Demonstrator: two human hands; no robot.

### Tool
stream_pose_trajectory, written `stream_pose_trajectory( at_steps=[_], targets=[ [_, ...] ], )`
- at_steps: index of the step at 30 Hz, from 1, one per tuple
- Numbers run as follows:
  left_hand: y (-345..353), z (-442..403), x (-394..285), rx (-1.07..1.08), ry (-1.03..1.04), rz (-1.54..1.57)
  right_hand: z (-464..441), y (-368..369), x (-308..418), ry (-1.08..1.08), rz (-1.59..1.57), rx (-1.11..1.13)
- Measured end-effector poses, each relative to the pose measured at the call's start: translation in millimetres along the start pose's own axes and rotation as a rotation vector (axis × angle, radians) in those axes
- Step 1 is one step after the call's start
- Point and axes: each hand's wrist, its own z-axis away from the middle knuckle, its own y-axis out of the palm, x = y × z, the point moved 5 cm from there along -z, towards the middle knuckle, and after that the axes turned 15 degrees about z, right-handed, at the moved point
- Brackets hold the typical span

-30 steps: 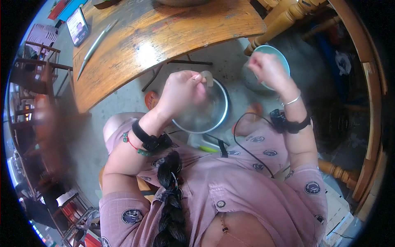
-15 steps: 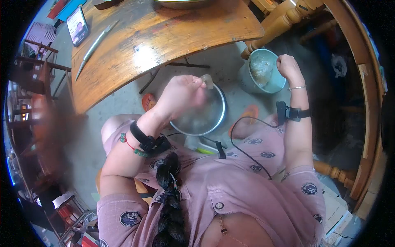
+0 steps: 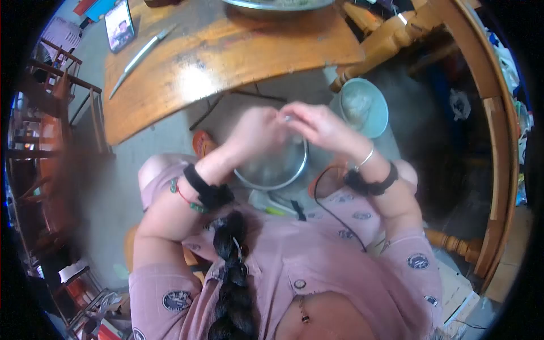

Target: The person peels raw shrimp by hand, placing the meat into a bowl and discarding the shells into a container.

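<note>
My left hand [image 3: 258,133] is blurred by motion, its fingers curled together over a round metal-rimmed basin [image 3: 271,186]. Against it, my right hand [image 3: 318,126] has its fingers bent and pressed together, and the fingertips of both hands meet. Between them a small pale spot shows, too little to name. The basin sits low between my knees; its contents look greyish and hazy, partly covered by my hands. To the right stands a light green bucket [image 3: 381,116] with a clear plastic bag [image 3: 357,106] inside.
On the wooden table [image 3: 238,68] ahead lie a phone [image 3: 119,26] and a slim knife-like tool [image 3: 139,61]; a large dish [image 3: 277,5] stands at its far edge. A black cable [image 3: 334,218] crosses my lap. Wooden furniture frames the right side.
My right hand has moved left from beside the bucket to meet my left hand above the basin. The pale translucent piece seen earlier in my left fingers is now mostly hidden.
</note>
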Motion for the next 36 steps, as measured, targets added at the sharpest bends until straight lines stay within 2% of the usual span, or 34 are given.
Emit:
stream_pose_trajectory(
  at_steps=[1,3,5,6,7,8,9,11,13,14,15,16,17,18,19,20,23,27,32,33,35,36],
  targets=[
    [0,-1,-16,0.022,0.14,-0.284,-2,0,0,0.012,0.056,0.021],
    [-4,7,-28,-0.021,0.34,-0.479,-3,11,-11,0.013,0.193,0.037],
    [-6,11,-29,-0.012,0.063,-0.711,-4,32,-19,-0.037,0.202,0.103],
    [-6,12,-20,0.011,0.086,-0.8,-4,43,-21,-0.027,0.229,0.145],
    [-4,14,-21,0.075,0.024,-0.847,-4,49,-18,-0.013,0.252,0.19],
    [-5,13,-15,0.04,0.031,-0.849,-3,50,-15,-0.039,0.284,0.227],
    [-6,12,-4,0.007,0.033,-0.851,-3,44,-10,-0.156,0.31,0.191],
    [-7,13,0,-0.024,0.084,-0.884,-20,11,11,-0.199,0.404,0.291],
    [-7,13,-5,-0.046,0.122,-0.815,-44,-47,43,-0.038,0.295,0.392],
    [-6,11,-4,-0.03,0.127,-0.806,-57,-74,55,-0.203,0.298,0.259],
    [-5,10,-4,-0.033,0.136,-0.801,-73,-98,63,-0.022,0.109,0.305],
    [-2,11,-5,-0.01,0.157,-0.764,-91,-116,60,0.002,-0.008,0.243],
    [0,11,-6,0.013,0.178,-0.729,-111,-134,55,-0.037,0.069,0.112],
    [1,12,-7,0.013,0.163,-0.715,-128,-152,52,-0.025,0.274,0.016],
    [1,11,-5,0.011,0.169,-0.712,-148,-165,46,-0.183,0.585,-0.058],
    [1,10,0,0.012,0.159,-0.701,-166,-170,31,-0.271,0.776,-0.041],
    [-3,10,3,-0.002,0.168,-0.685,-201,-166,-19,-0.126,1.002,0.27],
    [-5,13,-3,-0.002,0.178,-0.625,-218,-151,-51,-0.181,0.99,0.37],
    [-5,11,-4,-0.003,0.189,-0.601,-218,-156,-50,-0.026,1.06,0.419],
    [-5,11,-3,-0.024,0.22,-0.602,-217,-162,-48,-0.027,1.03,0.405],
    [-5,12,-3,-0.035,0.248,-0.603,-206,-184,-23,-0.145,0.995,0.216],
    [-6,12,-4,-0.038,0.231,-0.604,-200,-195,-14,-0.122,0.987,0.128]
  ],
)
